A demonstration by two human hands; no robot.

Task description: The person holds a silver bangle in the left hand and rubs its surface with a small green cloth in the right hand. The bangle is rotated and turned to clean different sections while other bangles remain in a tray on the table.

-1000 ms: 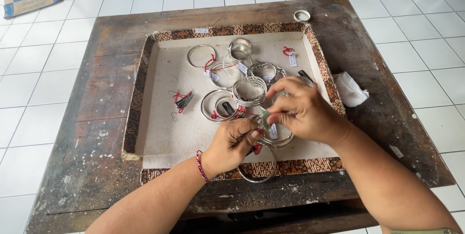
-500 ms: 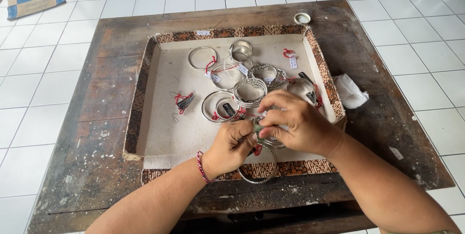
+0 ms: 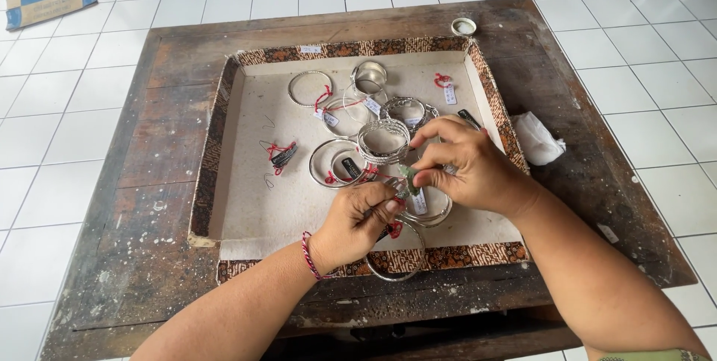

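Note:
A shallow tray [image 3: 216, 159] with a brown patterned rim lies on a worn wooden table [image 3: 142, 204]. Several silver bangles [image 3: 382, 141] with red strings and small white tags lie in it. My left hand [image 3: 358, 223] holds a silver bangle [image 3: 399, 256] over the tray's near rim. My right hand [image 3: 467, 167] pinches a small green piece [image 3: 408, 176] and a white tag [image 3: 420, 201] right at that bangle. Both hands touch near the tray's near right part. A red cord bracelet circles my left wrist.
A small round white lid [image 3: 464, 26] sits on the table beyond the tray. A crumpled white cloth [image 3: 539, 139] lies right of the tray. Two cardboard boxes [image 3: 49, 0] rest on the white tiled floor at the far left.
Both hands stay together over the tray's near right part. My right hand's fingers have shifted from a loose grip to a pinch on the small green piece and tag.

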